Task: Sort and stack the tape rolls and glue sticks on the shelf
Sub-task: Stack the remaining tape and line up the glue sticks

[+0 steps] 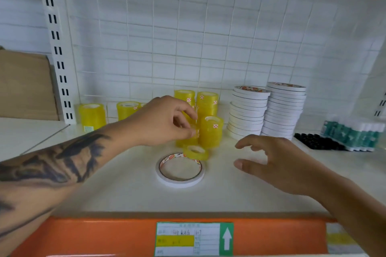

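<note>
My left hand [165,122] pinches a small yellow tape roll [193,130] on top of a short yellow stack, beside taller stacks of yellow tape [210,129]. A loose yellow roll [196,152] leans on the rim of a flat white double-sided tape roll [179,170] on the shelf [129,190]. My right hand [277,162] hovers over the shelf to the right of the white roll, its fingers spread and holding nothing. Two tall stacks of white tape [265,112] stand at the back right. Glue sticks [353,135] lie bundled at the far right.
More yellow tape stacks [92,116] stand at the back left near a slotted white upright [57,48]. A brown cardboard box [25,85] sits at far left. An orange shelf edge [94,236] with a price label [194,239] runs along the front.
</note>
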Tool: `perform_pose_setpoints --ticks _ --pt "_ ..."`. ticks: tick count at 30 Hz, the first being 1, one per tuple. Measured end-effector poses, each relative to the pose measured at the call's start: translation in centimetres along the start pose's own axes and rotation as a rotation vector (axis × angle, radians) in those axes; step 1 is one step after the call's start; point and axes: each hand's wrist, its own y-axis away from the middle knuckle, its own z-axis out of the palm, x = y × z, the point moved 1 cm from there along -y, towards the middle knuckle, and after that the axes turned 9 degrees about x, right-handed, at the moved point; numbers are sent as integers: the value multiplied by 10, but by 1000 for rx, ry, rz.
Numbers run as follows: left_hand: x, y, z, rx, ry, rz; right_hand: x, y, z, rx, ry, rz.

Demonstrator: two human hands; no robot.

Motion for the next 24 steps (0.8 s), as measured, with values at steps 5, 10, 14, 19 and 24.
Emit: perform_pose_setpoints --ticks 5,10,14,19,24 --pt "-6 6 7 -108 -11 29 2 0 10 -42 46 -21" --pt "-7 15 15 -226 -152 26 4 0 13 -63 58 -40" --pt "-10 16 20 -184 -177 27 4 -1 15 -73 76 -44" --pt "-7 17 13 -142 -152 -18 4 1 18 -76 74 -60" --pt "-12 11 1 33 -99 -86 3 3 19 -82 93 -71"
